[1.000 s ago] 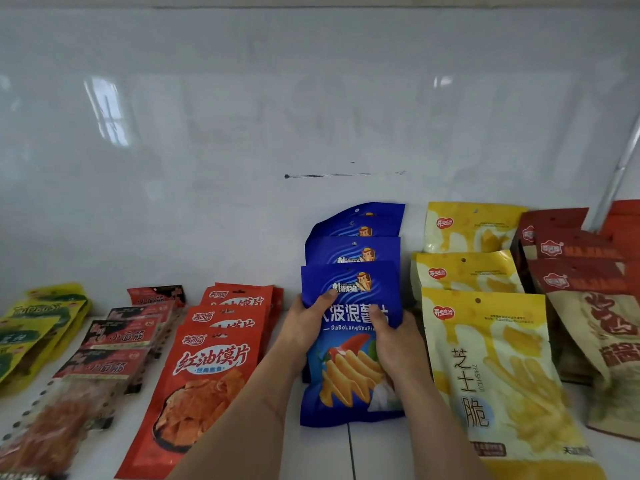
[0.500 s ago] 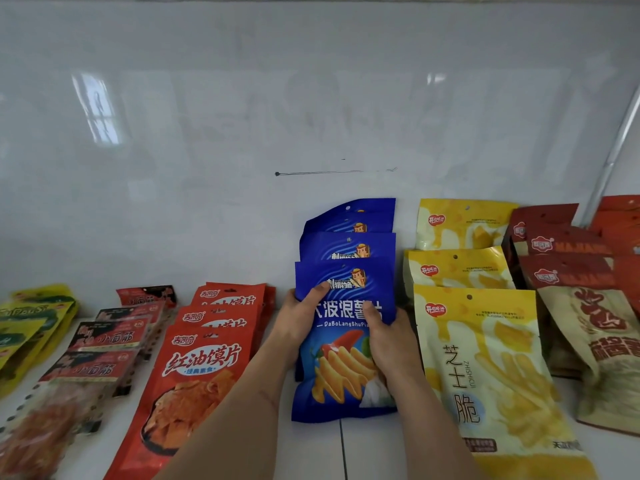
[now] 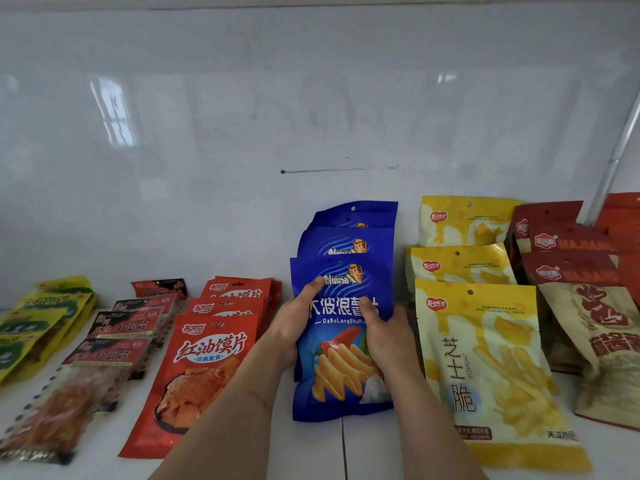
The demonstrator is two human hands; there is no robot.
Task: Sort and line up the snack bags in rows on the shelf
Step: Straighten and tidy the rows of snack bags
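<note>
The left hand (image 3: 294,327) and the right hand (image 3: 384,336) grip the front blue bag (image 3: 341,382) by its two side edges, on the shelf (image 3: 346,455) between red and yellow rows. It looks light, crinkly and slippery, with fragile chips inside, so holding the edges seems best.

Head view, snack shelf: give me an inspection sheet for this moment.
Surface: white shelf with a seam in front.
Job's things: front blue bag overlapping two blue bags behind; orange-red row on its left, yellow cheese-stick row on its right; dark red strip packs, green-yellow bags, brown-and-maroon bags at the ends.
Clutter: nothing seen.
Grippers: left hand and right hand grip the front blue bag's sides, thumbs on its face.
Cables: nothing seen.
Surroundings: glossy white back panel with a dark line mark; metal pole at right.
</note>
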